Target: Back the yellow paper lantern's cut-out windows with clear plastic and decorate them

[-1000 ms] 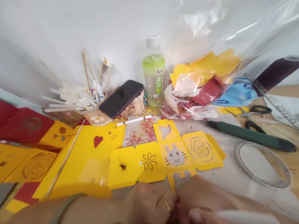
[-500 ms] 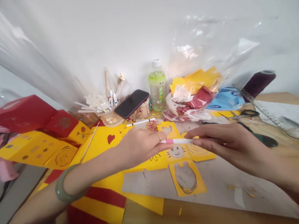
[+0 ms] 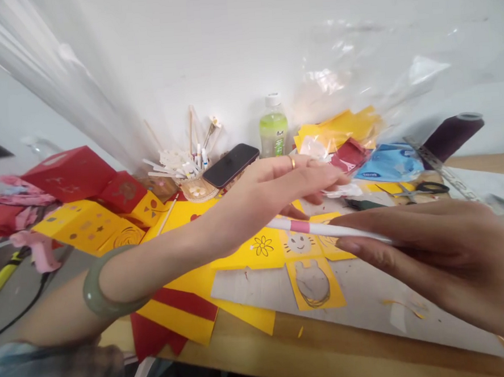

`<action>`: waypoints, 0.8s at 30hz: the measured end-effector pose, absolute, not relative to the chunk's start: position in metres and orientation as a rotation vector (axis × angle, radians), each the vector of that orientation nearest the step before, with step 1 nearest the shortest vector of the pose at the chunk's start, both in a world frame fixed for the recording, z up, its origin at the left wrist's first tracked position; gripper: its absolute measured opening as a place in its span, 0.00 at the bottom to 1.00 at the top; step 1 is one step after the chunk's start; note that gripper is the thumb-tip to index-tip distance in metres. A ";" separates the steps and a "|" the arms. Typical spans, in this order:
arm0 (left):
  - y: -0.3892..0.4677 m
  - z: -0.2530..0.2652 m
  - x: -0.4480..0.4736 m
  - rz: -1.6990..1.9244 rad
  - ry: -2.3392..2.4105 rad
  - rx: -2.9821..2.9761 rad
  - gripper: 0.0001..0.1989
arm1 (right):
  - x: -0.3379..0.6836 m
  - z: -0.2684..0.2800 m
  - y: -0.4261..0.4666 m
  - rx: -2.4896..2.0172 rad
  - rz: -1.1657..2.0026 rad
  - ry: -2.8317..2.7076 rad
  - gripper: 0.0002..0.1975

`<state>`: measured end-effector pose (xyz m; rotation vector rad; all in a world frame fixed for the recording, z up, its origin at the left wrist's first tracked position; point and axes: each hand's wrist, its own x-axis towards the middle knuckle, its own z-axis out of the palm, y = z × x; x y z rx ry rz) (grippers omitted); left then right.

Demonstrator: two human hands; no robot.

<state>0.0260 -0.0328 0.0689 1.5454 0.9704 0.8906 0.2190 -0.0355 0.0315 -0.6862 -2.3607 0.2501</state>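
Note:
A white marker with a pink band (image 3: 299, 226) is pinched between the thumb and fingers of my right hand (image 3: 435, 257), its white tip end pointing left. My left hand (image 3: 286, 186) reaches over the marker with its fingers stretched out, apart from the marker. A ring and a green bangle show on that arm. Below the marker lies a cut-out yellow card strip (image 3: 336, 297) with a cat face and a bear-shaped opening. Beside it, a yellow sheet carries a drawn flower (image 3: 263, 246), partly under my left wrist.
A phone (image 3: 231, 166) rests by a holder of markers and cotton swabs (image 3: 197, 189). Behind my left hand stands a green-labelled bottle (image 3: 274, 124). Scissors (image 3: 431, 187), a blue packet (image 3: 389, 161) and a purple thread spool (image 3: 454, 136) are right. Red and yellow boxes (image 3: 78, 173) stand left.
My left hand has come off the marker and moved up and right, fingers extending. My right hand has shifted right and nearer, keeping the marker. The view has turned slightly left.

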 end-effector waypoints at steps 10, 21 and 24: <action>-0.042 0.056 0.045 1.158 0.807 1.465 0.09 | 0.218 0.029 -0.042 -0.668 0.270 -2.347 0.11; -0.051 0.055 0.038 1.170 0.864 1.478 0.12 | 0.205 0.035 -0.040 -0.680 0.374 -2.377 0.19; -0.059 0.062 0.041 1.162 0.908 1.633 0.12 | 0.209 0.033 -0.041 -0.751 0.528 -2.328 0.18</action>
